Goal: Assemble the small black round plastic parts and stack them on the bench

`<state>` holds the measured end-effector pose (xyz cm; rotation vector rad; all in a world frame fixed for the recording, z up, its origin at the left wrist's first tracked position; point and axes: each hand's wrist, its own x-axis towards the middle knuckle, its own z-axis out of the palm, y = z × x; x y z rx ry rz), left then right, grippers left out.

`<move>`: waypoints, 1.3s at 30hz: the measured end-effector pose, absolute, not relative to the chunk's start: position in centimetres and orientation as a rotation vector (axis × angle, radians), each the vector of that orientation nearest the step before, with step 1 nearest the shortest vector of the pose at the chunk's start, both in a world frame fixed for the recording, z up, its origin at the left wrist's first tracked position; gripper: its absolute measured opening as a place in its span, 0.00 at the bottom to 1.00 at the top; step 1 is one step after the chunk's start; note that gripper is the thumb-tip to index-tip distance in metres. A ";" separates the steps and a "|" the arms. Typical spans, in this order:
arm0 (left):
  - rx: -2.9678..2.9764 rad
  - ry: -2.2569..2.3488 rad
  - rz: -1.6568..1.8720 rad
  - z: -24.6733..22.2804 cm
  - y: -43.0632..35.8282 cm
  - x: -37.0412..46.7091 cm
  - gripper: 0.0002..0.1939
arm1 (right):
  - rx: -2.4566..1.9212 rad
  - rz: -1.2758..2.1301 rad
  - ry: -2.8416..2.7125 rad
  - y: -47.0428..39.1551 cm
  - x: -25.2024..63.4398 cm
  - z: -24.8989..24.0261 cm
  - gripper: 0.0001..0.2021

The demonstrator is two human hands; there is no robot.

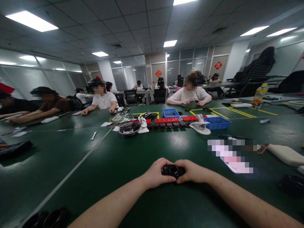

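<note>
Both my hands grip a small black object [174, 170] with a round, ring-shaped opening facing up, low over the green table. It could be a camera-like device, but its exact kind cannot be made out. My left hand [158, 173] wraps its left end, thumb along the near side. On the other end my right hand [189, 171] is closed, its thumb close to the left one. Fingers cover most of the object's sides. To the right of my hands lies a phone-like slab [234, 158] with a blurred, bright face.
Black round parts [57, 218] sit at the lower left, a wrench [94, 136] farther up. Ahead stand a red-and-black power strip [167, 120], coiled cable [129, 127], a white clamp [200, 125] and blue trays [218, 123]. A pale power bank [286, 154] lies right; co-workers sit around the table.
</note>
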<state>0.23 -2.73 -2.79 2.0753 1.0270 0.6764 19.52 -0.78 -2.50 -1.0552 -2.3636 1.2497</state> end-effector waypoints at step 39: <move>2.078 1.066 0.703 -2.7 -2.9 0.4 0.20 | -1.080 1.225 -2.363 -0.6 19.8 -2.7 0.15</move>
